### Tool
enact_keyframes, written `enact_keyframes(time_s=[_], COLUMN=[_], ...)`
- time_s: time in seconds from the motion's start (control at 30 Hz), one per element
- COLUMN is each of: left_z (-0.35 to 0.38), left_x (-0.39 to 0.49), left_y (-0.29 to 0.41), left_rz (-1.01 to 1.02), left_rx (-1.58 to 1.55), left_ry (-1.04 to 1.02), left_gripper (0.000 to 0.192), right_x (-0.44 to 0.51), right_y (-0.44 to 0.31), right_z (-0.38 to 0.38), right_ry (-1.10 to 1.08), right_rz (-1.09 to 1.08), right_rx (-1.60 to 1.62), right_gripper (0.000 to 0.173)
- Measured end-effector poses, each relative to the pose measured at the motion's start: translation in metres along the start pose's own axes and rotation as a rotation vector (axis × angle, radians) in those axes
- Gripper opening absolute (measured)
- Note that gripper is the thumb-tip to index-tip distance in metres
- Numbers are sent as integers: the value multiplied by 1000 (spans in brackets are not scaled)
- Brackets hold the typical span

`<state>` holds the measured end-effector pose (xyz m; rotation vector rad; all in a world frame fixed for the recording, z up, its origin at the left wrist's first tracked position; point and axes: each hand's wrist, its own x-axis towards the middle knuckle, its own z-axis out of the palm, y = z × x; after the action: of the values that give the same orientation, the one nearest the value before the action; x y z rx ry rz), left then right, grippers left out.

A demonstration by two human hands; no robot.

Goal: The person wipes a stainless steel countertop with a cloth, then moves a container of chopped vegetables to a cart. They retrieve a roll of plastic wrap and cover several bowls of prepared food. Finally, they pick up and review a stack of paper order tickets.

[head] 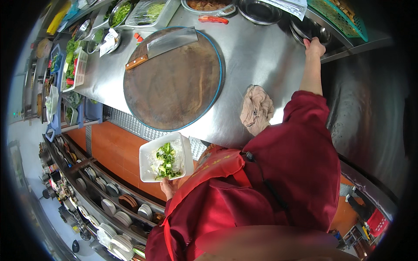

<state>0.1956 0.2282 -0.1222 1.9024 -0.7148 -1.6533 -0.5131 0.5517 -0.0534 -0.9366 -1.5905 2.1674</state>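
My left hand (168, 188) grips the near edge of a white plastic tub (188, 156), held off the front of the steel table. Chopped green vegetable pieces (167, 158), perhaps peppers, lie in it on a clear plastic lining. At the far right, my right hand (315, 49) has its fingers on the rim of a stainless steel bowl (305, 27), which looks stacked with another. A cleaver (173, 42) with a wooden handle rests on the far side of a round wooden chopping board (173, 88). The board has a blue band around it.
A crumpled cloth (257, 109) lies right of the board on the steel table (235, 75). Beyond are a red pepper piece (213, 19), dark bowls (260, 11) and a green basket (343, 16). Vegetable baskets (80, 70) stand left; a plate rack (94, 182) runs lower left.
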Motion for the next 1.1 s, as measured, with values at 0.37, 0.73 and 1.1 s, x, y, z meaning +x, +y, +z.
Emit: enact_keyframes(time_s=[0.37,0.73,1.1], left_z=[14,13,17], left_x=[24,27,23], left_y=[14,8,13], left_rz=[110,121,22], left_rx=[352,349,267], left_ry=[-90,-125,-6], left_gripper=[15,20,19], right_x=[-39,-4,-31], right_y=[52,26,58], right_z=[75,-7,-71], right_ry=[-339,222,-162], right_rz=[-90,127,198], right_rx=[23,-95,256], right_gripper=[34,53,21])
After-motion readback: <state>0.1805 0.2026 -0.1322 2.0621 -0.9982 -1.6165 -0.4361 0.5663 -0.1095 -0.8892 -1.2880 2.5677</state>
